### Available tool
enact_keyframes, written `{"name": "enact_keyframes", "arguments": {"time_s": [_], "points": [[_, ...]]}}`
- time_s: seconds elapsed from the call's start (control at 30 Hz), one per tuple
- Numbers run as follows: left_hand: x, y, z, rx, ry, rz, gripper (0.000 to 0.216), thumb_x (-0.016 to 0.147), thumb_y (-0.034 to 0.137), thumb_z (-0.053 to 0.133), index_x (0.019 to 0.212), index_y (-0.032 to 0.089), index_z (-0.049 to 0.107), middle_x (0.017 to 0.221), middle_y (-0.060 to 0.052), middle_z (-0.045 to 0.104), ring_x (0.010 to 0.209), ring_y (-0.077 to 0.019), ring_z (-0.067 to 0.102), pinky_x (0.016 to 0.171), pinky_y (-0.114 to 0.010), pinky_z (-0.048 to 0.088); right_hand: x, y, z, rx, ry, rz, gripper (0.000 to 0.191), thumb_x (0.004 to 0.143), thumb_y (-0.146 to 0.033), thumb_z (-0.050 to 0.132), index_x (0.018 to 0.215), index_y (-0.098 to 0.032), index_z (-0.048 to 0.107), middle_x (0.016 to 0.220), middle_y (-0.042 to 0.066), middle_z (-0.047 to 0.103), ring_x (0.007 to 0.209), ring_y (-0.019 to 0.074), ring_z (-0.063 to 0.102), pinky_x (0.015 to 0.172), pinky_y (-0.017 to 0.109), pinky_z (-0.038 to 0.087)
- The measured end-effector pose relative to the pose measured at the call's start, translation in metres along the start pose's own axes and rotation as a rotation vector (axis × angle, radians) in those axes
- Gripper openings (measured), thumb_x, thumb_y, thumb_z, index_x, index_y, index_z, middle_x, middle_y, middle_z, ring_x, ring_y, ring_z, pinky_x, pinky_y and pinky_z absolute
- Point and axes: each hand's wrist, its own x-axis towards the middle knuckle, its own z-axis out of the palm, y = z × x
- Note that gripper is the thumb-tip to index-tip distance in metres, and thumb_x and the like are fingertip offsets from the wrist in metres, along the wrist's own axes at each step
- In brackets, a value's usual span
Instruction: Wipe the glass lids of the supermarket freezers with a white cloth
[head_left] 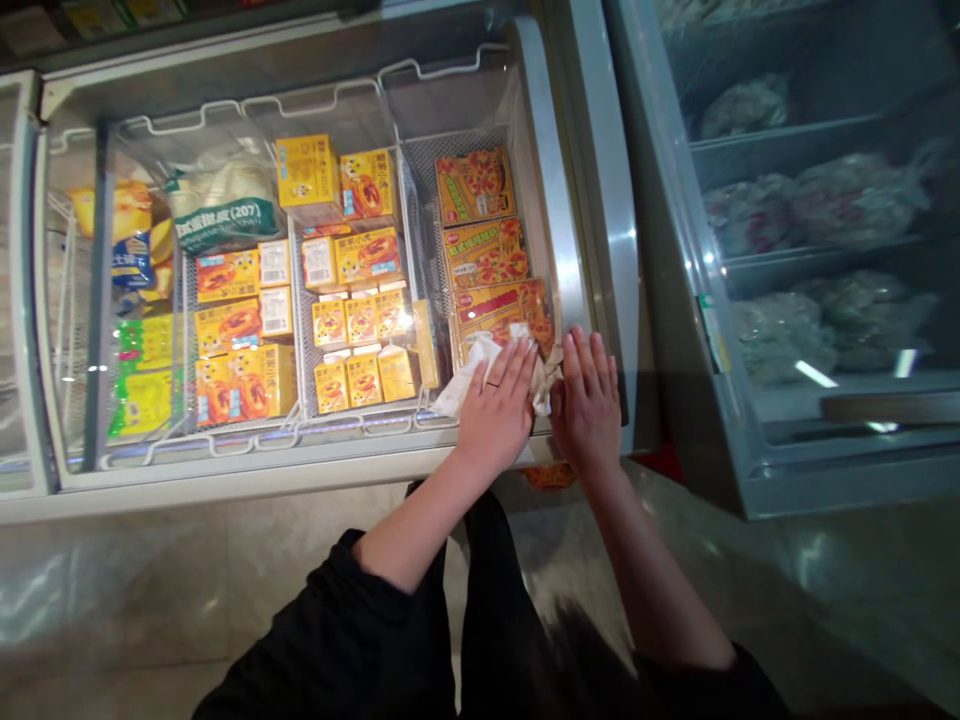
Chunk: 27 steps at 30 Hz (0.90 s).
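Observation:
My left hand presses a crumpled white cloth against the glass lid at the front right corner of a chest freezer. Its fingers point forward, and the cloth spreads out from under them on both sides. Beside it, my right hand lies flat with fingers stretched on the lid's grey right frame. The right thumb side is close to the bunched cloth; whether it also presses on it I cannot tell. Under the glass, just beyond my hands, lie flat pizza boxes.
Wire baskets in the freezer hold several yellow boxes, a green and white bag and bright green packets. To the right stands another glass-topped freezer with bagged goods. Shiny floor tiles lie below, around my legs.

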Motion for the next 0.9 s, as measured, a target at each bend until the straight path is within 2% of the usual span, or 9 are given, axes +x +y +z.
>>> {"name": "enact_keyframes", "arguments": {"time_s": [0.1, 0.2, 0.27, 0.37, 0.5, 0.63, 0.73, 0.8, 0.9], "points": [[0.024, -0.001, -0.006, -0.006, 0.003, 0.052, 0.074, 0.104, 0.021, 0.042, 0.177, 0.014, 0.03, 0.184, -0.005, 0.018, 0.172, -0.0195, 0.018, 0.141, -0.044, 0.023, 0.0, 0.002, 0.002, -0.007, 0.006, 0.018, 0.063, 0.112, -0.028, 0.031, 0.175, -0.024, 0.033, 0.174, 0.012, 0.048, 0.166, 0.0294, 0.036, 0.133, 0.062, 0.037], [0.034, -0.017, -0.015, -0.035, 0.032, -0.004, 0.071, 0.106, 0.018, 0.038, 0.176, 0.016, 0.03, 0.184, -0.003, 0.019, 0.171, -0.0189, 0.02, 0.142, -0.044, 0.02, 0.0, 0.002, 0.002, 0.001, 0.028, 0.022, 0.062, 0.112, -0.027, 0.029, 0.172, -0.018, 0.037, 0.175, 0.014, 0.047, 0.167, 0.0288, 0.034, 0.136, 0.06, 0.032], [0.024, -0.029, -0.019, -0.058, 0.044, -0.025, 0.068, 0.109, 0.019, 0.032, 0.176, 0.019, 0.031, 0.184, -0.001, 0.022, 0.171, -0.0185, 0.021, 0.142, -0.046, 0.019, 0.001, 0.001, 0.001, 0.008, 0.037, 0.027, 0.061, 0.112, -0.026, 0.029, 0.17, -0.012, 0.042, 0.175, 0.017, 0.045, 0.167, 0.0292, 0.034, 0.138, 0.058, 0.028], [-0.009, -0.038, -0.019, -0.099, 0.019, 0.004, 0.064, 0.112, 0.024, 0.028, 0.176, 0.024, 0.033, 0.183, 0.002, 0.026, 0.171, -0.019, 0.023, 0.141, -0.047, 0.02, 0.002, -0.002, 0.001, 0.013, 0.037, 0.05, 0.06, 0.112, -0.025, 0.028, 0.167, -0.008, 0.047, 0.174, 0.019, 0.045, 0.167, 0.0296, 0.034, 0.139, 0.055, 0.025], [-0.044, -0.025, -0.013, -0.156, -0.052, 0.031, 0.061, 0.113, 0.029, 0.029, 0.174, 0.033, 0.038, 0.18, 0.003, 0.033, 0.169, -0.0193, 0.028, 0.14, -0.049, 0.026, 0.005, -0.003, 0.001, 0.022, 0.014, 0.041, 0.061, 0.111, -0.025, 0.029, 0.168, -0.009, 0.046, 0.175, 0.018, 0.044, 0.168, 0.0292, 0.031, 0.139, 0.056, 0.025], [-0.036, -0.007, -0.009, -0.159, -0.088, 0.168, 0.056, 0.115, 0.029, 0.03, 0.167, 0.03, 0.05, 0.179, 0.002, 0.038, 0.169, -0.018, 0.028, 0.14, -0.046, 0.026, 0.006, 0.001, 0.001, -0.023, -0.011, 0.028, 0.06, 0.112, -0.023, 0.028, 0.166, -0.005, 0.046, 0.177, 0.019, 0.041, 0.17, 0.0256, 0.027, 0.138, 0.05, 0.024], [-0.019, -0.011, -0.012, -0.128, -0.102, 0.262, 0.052, 0.115, 0.026, 0.033, 0.162, 0.027, 0.056, 0.178, 0.002, 0.039, 0.169, -0.0169, 0.029, 0.14, -0.044, 0.023, 0.006, 0.001, 0.0, -0.033, 0.01, 0.03, 0.06, 0.113, -0.022, 0.025, 0.166, -0.002, 0.045, 0.177, 0.019, 0.04, 0.17, 0.0239, 0.026, 0.138, 0.047, 0.022], [-0.014, -0.02, -0.016, -0.111, -0.075, 0.239, 0.054, 0.115, 0.024, 0.032, 0.166, 0.025, 0.05, 0.18, 0.003, 0.034, 0.169, -0.0165, 0.028, 0.14, -0.045, 0.023, 0.007, 0.002, 0.0, -0.027, 0.027, 0.041, 0.06, 0.113, -0.022, 0.024, 0.166, -0.001, 0.044, 0.177, 0.02, 0.04, 0.17, 0.023, 0.026, 0.138, 0.047, 0.023], [-0.025, -0.033, -0.019, -0.121, -0.042, 0.111, 0.056, 0.117, 0.024, 0.028, 0.172, 0.024, 0.038, 0.181, 0.003, 0.03, 0.169, -0.0176, 0.028, 0.139, -0.05, 0.023, 0.008, 0.003, -0.001, -0.027, 0.035, 0.033, 0.059, 0.114, -0.021, 0.024, 0.165, -0.001, 0.044, 0.176, 0.021, 0.041, 0.169, 0.0225, 0.028, 0.137, 0.048, 0.024]]}}
